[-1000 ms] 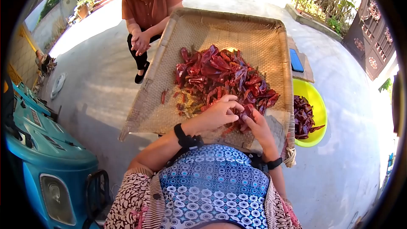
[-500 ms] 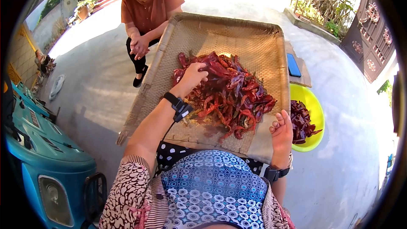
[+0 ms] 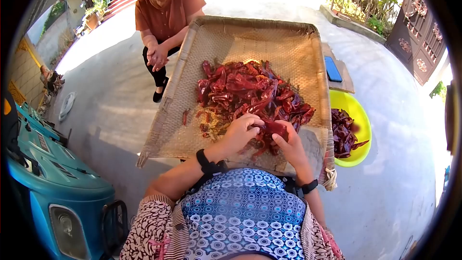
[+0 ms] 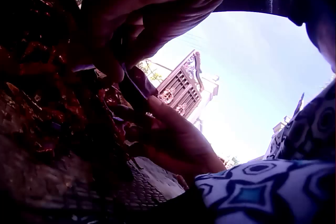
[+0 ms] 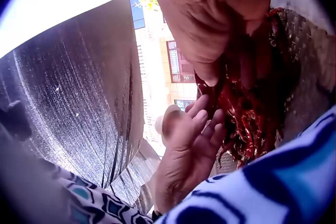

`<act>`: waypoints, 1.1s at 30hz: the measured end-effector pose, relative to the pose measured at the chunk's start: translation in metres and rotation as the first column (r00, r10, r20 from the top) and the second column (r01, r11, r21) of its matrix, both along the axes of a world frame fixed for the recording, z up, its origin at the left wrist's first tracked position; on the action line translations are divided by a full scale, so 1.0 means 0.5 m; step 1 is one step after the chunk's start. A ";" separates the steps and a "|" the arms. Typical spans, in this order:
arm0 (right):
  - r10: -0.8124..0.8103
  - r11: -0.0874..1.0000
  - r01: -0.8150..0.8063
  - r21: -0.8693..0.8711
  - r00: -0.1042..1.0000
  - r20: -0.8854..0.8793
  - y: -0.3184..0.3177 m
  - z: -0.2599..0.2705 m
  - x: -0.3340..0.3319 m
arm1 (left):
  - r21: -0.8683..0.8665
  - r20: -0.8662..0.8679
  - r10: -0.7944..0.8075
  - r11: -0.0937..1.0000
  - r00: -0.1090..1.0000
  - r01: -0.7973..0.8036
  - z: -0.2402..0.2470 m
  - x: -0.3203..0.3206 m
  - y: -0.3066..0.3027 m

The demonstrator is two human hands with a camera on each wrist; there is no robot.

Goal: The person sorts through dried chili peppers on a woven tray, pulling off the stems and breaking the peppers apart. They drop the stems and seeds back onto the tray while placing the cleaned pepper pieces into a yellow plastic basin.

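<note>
A dark red dried pepper (image 3: 274, 128) is held between the two hands above the front of a heaped pile of red peppers (image 3: 240, 83). My left hand (image 3: 239, 136), fingers curled, pinches its left end. On its right side, my right hand (image 3: 292, 148) grips it with the thumb on top. The left wrist view shows the pepper (image 4: 137, 86) dark between my left hand (image 4: 163, 14) and my right hand's thumb. In the right wrist view my right hand (image 5: 215, 19) is above my left hand (image 5: 186, 155), close to the pile; their exact contact is partly hidden.
The pile lies in a large woven tray (image 3: 269, 41). Right of it are a yellow basin (image 3: 363, 120) with dark pepper pieces and a blue phone (image 3: 332, 69) on cardboard. A seated person (image 3: 166, 14) is beyond the tray's left edge; a teal vehicle (image 3: 62, 163) stands left.
Half a second ago my left hand was at the pile's upper left and my right hand was raised apart near the tray's right edge. Both have come together at the front around a pepper.
</note>
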State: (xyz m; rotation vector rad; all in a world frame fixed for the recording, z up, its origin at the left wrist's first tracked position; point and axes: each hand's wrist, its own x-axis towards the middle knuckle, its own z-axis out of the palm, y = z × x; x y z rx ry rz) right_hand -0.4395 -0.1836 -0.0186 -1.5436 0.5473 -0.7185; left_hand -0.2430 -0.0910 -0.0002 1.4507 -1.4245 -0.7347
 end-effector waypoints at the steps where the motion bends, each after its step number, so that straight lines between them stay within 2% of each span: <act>1: 0.006 0.998 -0.006 0.057 1.000 -0.009 0.001 -0.006 -0.003 | -0.019 0.030 -0.011 1.000 0.999 0.012 -0.010 -0.003 0.001; 2: 0.015 0.994 -0.013 0.112 1.000 -0.018 -0.001 -0.013 -0.007 | 0.110 -0.195 -0.016 0.993 0.981 0.038 -0.025 -0.001 -0.001; 3: 0.024 0.985 -0.019 0.169 0.999 -0.026 -0.003 -0.017 -0.011 | 0.149 -0.126 -0.009 0.988 0.992 0.028 -0.016 0.000 0.002; 5: 0.033 0.986 -0.018 0.168 0.996 -0.086 -0.008 -0.016 -0.027 | 0.232 0.016 -0.006 0.973 1.000 0.002 0.005 0.006 0.012; 6: 0.037 0.986 -0.017 0.169 0.993 -0.114 -0.013 -0.013 -0.037 | 0.156 0.123 0.043 0.986 0.991 -0.062 0.001 0.010 0.014; 9: -0.138 0.956 0.152 0.251 0.988 -0.074 -0.041 -0.002 -0.078 | 0.000 0.331 0.263 0.960 0.906 -0.279 -0.013 0.032 -0.008; 10: -0.240 0.928 0.230 0.295 0.971 -0.002 -0.049 0.005 -0.092 | 0.085 0.317 0.262 0.949 0.911 -0.303 -0.001 0.038 -0.018; 12: -0.441 0.847 0.365 0.388 0.888 0.127 -0.074 0.018 -0.122 | 0.106 0.421 0.261 0.937 0.868 -0.333 0.015 0.033 -0.027; 13: -0.470 0.840 0.318 0.440 0.832 0.296 -0.091 0.012 -0.143 | 0.113 0.470 0.259 0.930 0.844 -0.349 0.019 0.031 -0.033; 15: -0.599 0.743 0.219 0.632 0.638 0.483 -0.106 0.013 -0.168 | 0.118 0.511 0.263 0.922 0.819 -0.370 0.000 0.044 -0.054; 16: -0.602 0.725 0.215 0.654 0.658 0.452 -0.102 0.027 -0.178 | 0.112 0.518 0.269 0.920 0.812 -0.376 -0.007 0.050 -0.060; 19: -0.503 0.786 0.256 0.562 0.793 0.343 -0.099 -0.008 -0.181 | 0.026 0.519 0.307 0.927 0.798 -0.374 -0.013 0.044 -0.052; 20: -0.442 0.844 0.289 0.452 0.852 0.281 -0.093 -0.023 -0.173 | -0.017 0.518 0.324 0.929 0.792 -0.369 -0.009 0.039 -0.047; 23: -0.261 0.961 0.257 0.102 0.965 0.030 -0.043 0.009 -0.106 | -0.035 0.503 0.189 0.979 0.843 -0.199 0.015 0.015 -0.019; 24: -0.243 0.970 0.242 0.030 0.970 0.020 -0.022 0.018 -0.081 | -0.038 0.532 0.138 0.989 0.835 -0.140 0.019 0.005 -0.010; 26: -0.210 0.971 0.209 -0.117 0.978 0.002 0.007 0.030 -0.043 | 0.065 0.569 0.011 0.996 0.822 -0.058 0.028 -0.014 0.002; 29: 0.031 0.990 -0.046 -0.136 0.993 -0.113 -0.003 -0.004 -0.040 | 0.179 0.547 -0.144 0.982 0.825 0.052 0.028 -0.019 0.008; 30: -0.019 0.998 0.013 -0.066 0.995 -0.098 0.010 0.001 -0.037 | 0.201 0.527 -0.172 0.977 0.832 0.075 0.028 -0.018 0.011; 32: -0.019 0.999 0.015 -0.034 0.990 -0.138 0.004 -0.002 -0.051 | 0.263 0.464 -0.222 0.959 0.858 0.105 0.024 -0.015 0.011; 33: -0.016 1.000 0.013 -0.017 0.987 -0.159 -0.003 -0.003 -0.060 | 0.185 0.456 -0.131 0.982 0.880 0.051 0.031 -0.010 0.014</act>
